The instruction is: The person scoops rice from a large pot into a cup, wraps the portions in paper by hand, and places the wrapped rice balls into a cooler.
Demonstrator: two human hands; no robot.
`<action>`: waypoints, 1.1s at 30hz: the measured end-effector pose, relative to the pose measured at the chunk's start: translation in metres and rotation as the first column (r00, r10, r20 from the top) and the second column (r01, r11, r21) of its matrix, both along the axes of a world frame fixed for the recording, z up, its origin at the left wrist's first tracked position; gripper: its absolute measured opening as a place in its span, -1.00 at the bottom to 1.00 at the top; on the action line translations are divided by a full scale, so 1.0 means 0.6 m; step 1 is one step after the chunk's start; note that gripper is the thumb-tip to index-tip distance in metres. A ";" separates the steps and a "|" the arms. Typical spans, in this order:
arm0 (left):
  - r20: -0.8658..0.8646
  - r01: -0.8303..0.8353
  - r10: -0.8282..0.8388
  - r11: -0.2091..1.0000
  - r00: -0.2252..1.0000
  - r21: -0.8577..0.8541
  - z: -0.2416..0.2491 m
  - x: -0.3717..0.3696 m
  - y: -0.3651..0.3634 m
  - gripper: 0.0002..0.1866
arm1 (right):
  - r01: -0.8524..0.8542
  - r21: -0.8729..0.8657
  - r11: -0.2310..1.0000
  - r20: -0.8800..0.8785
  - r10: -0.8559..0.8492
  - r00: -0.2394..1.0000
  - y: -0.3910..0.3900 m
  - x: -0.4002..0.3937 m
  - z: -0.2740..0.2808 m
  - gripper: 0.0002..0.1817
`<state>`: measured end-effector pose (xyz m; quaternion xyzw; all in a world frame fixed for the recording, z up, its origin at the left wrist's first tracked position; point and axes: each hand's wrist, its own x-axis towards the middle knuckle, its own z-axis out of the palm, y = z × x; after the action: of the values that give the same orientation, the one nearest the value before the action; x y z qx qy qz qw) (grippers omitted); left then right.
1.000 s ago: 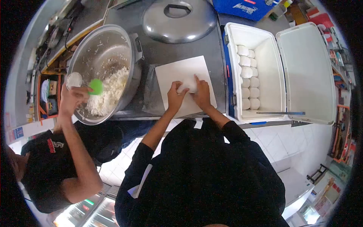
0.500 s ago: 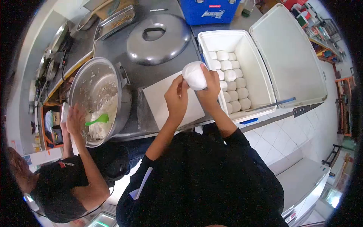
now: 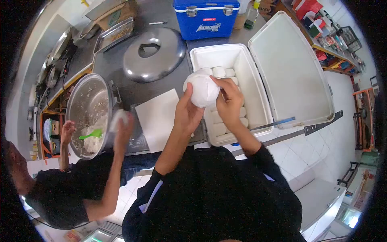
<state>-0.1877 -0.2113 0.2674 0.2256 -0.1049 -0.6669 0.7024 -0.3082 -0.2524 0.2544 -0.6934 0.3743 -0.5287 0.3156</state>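
Observation:
Between my two hands is a round white wrapped bundle, with a fold or seam on its right side. My left hand cups it from the left and below, thumb on its front. The fingers of my right hand pinch the wrapping at its upper right edge. Right behind my right hand, a white cooler box stands with its lid open and rows of similar white bundles inside. Below and left of my hands lies a stack of white paper sheets on the counter.
At left, a co-worker's blurred hand holds something white beside a big metal pot of rice with a green scoop. A metal lid, blue cooler and tray stand behind. A long flat bar crosses the white cooler's near corner.
My view has shifted, and the bundle is turned in my hands, my right fingers now pinching its edge. The co-worker's one hand moved from the pot rightward, carrying something white.

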 end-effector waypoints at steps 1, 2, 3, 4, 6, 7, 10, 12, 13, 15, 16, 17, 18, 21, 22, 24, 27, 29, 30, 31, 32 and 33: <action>0.024 -0.020 0.020 1.000 1.000 0.011 -0.008 -0.021 -0.009 -0.47 | -0.038 0.045 0.998 0.097 0.034 0.995 -0.006 -0.007 -0.030 -0.50; 0.047 -0.042 0.040 0.999 0.998 0.027 -0.019 -0.040 -0.015 -0.48 | -0.081 0.092 0.992 0.195 0.062 0.979 -0.008 -0.012 -0.061 -0.49; 0.089 -0.046 0.042 0.998 0.995 0.051 -0.031 -0.057 -0.019 -0.49 | -0.128 0.141 0.982 0.291 0.083 0.953 -0.007 -0.023 -0.074 -0.48; 0.133 -0.052 0.041 0.996 0.990 0.075 -0.044 -0.072 -0.024 -0.50 | -0.299 0.256 0.919 0.431 0.168 0.886 0.001 -0.040 -0.078 -0.47; 0.253 -0.123 0.104 0.991 0.962 0.058 -0.069 -0.110 -0.037 -0.53 | -0.396 0.321 0.860 0.552 0.170 0.816 0.003 -0.067 -0.092 -0.46; 0.259 -0.115 0.088 0.989 0.962 0.089 -0.081 -0.128 -0.042 -0.53 | -0.443 0.350 0.825 0.608 0.160 0.778 0.004 -0.080 -0.099 -0.45; 0.316 -0.084 0.037 0.987 0.948 0.137 -0.126 -0.171 -0.070 -0.43 | -0.193 0.561 0.805 0.378 -0.042 0.925 -0.019 -0.099 -0.111 -0.38; 0.294 -0.117 0.031 0.953 0.955 0.281 -0.141 -0.173 -0.098 -0.37 | -0.411 0.655 0.634 0.599 -0.104 0.794 -0.067 -0.126 -0.139 -0.39; 0.281 -0.132 0.030 0.925 0.959 0.355 -0.136 -0.170 -0.102 -0.33 | -0.519 0.668 0.533 0.683 -0.163 0.712 -0.094 -0.142 -0.157 -0.40; 0.439 -0.250 0.080 0.904 0.895 0.346 -0.130 -0.129 -0.094 -0.28 | -0.390 0.859 0.331 0.474 -0.226 0.851 -0.154 -0.172 -0.190 -0.51; 0.483 -0.356 0.203 0.901 0.852 0.248 -0.142 -0.104 -0.086 -0.30 | -0.351 0.901 0.255 0.403 -0.192 0.895 -0.182 -0.188 -0.236 -0.49; 0.522 -0.432 0.270 0.875 0.809 0.218 -0.134 -0.079 -0.070 -0.34 | -0.302 0.935 0.185 0.331 -0.150 0.932 -0.199 -0.207 -0.317 -0.46; 0.557 -0.506 0.334 0.843 0.760 0.185 -0.124 -0.055 -0.048 -0.38 | -0.252 0.961 0.115 0.264 -0.098 0.960 -0.216 -0.226 -0.397 -0.43; 0.489 -0.611 0.482 0.779 0.727 0.139 -0.129 0.011 0.036 -0.46 | -0.204 0.972 0.119 0.187 0.140 0.972 -0.214 -0.243 -0.558 -0.36; 0.531 -0.652 0.492 0.741 0.690 0.160 -0.134 0.021 0.064 -0.46 | -0.248 0.958 0.144 0.220 0.183 0.958 -0.209 -0.239 -0.571 -0.34; 0.488 -0.682 0.528 0.699 0.694 0.214 -0.149 0.033 0.121 -0.42 | -0.359 0.933 -0.001 0.359 0.012 0.933 -0.197 -0.219 -0.563 -0.25; 0.484 -0.719 0.545 0.615 0.684 0.323 -0.167 0.039 0.182 -0.40 | -0.176 0.980 0.098 0.180 -0.034 0.983 -0.189 -0.238 -0.624 -0.14; 0.469 -0.711 0.540 0.589 0.699 0.383 -0.197 0.043 0.206 -0.40 | -0.088 0.973 0.213 0.094 -0.017 0.995 -0.172 -0.220 -0.597 -0.04; 0.464 -0.698 0.524 0.588 0.714 0.409 -0.214 0.045 0.217 -0.41 | -0.042 0.962 0.271 0.047 -0.013 0.999 -0.165 -0.209 -0.578 0.01; 0.461 -0.684 0.508 0.586 0.728 0.434 -0.239 0.051 0.231 -0.41 | -0.013 0.957 0.289 0.012 0.003 1.000 -0.159 -0.206 -0.582 -0.04; 0.486 -0.664 0.469 0.631 0.738 0.401 -0.290 0.064 0.253 -0.48 | 0.008 0.948 0.319 -0.027 0.054 0.998 -0.161 -0.214 -0.612 -0.09; 0.756 -0.681 0.249 0.653 0.606 0.331 -0.315 0.063 0.255 -0.49 | 0.021 0.930 0.366 -0.101 0.200 0.975 -0.171 -0.221 -0.658 -0.13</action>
<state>-0.1499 -0.0584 0.0785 0.6688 -0.0620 -0.3203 0.6681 -0.4408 -0.3548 -0.1401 -0.4648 0.5966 -0.1387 0.6394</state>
